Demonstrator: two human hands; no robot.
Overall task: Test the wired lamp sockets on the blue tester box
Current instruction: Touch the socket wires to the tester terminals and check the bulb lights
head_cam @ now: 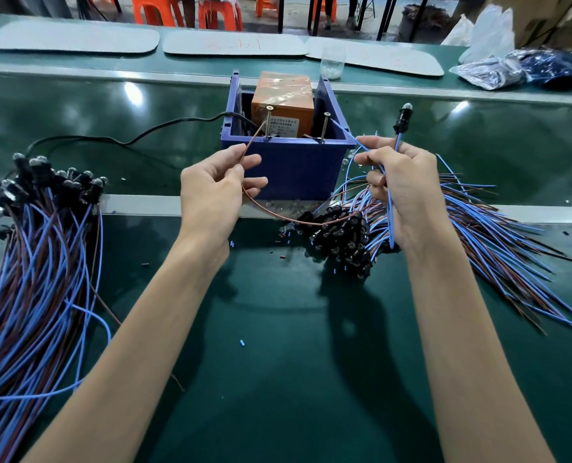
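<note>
Mid-bench, the left hand (218,192) pinches a brown wire (254,138), its tip at the left screw (268,123) of the blue tester box (294,165). The right hand (408,192) grips a blue wire (344,132) and the lamp socket (401,121). Best to press both bare tips firmly on the screws. Wired bundles (44,245) lie along the green bench's (278,329) left and right edges, with grey mats (231,43) and orange stools (191,11) beyond.

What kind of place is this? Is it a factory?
Probably a small factory workshop: a long green workbench, big piles of wired lamp sockets, and a blue tester box for checking them.
</note>
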